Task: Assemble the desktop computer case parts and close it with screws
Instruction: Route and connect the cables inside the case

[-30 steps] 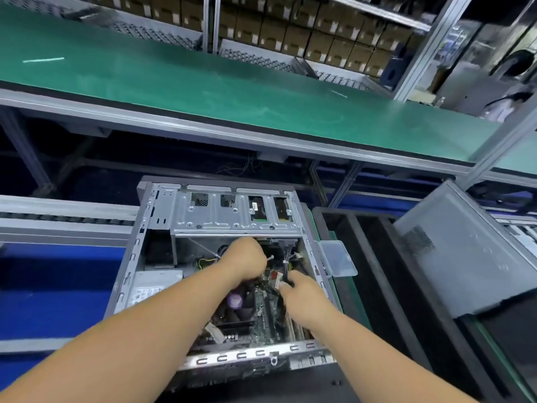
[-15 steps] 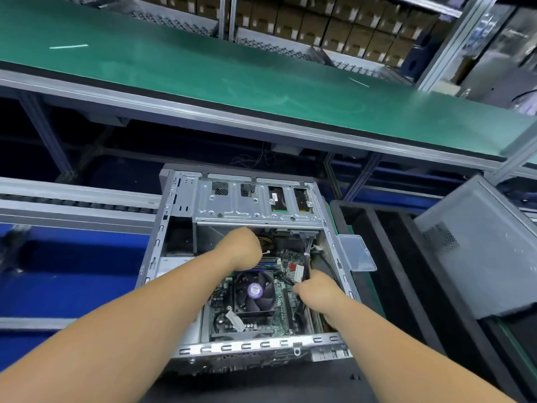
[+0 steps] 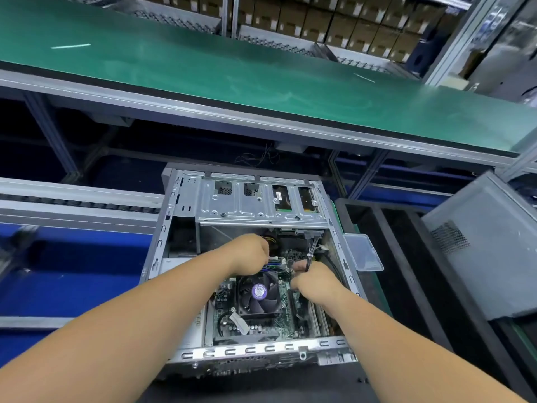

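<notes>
Inside the open case (image 3: pixel 180 228), right hand (image 3: pixel 315 283) pinches cable bundle (image 3: pixel 311 251)

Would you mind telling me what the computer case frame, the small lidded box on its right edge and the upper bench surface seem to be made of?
Computer case frame: looks like bare sheet steel, dull silver, with stamped slots and folded edges.
Small lidded box: probably clear plastic, since the dark surface beneath shows through it.
Upper bench surface: a green mat with a soft sheen, possibly rubber or vinyl; aluminium-looking rail along its edge.
</notes>
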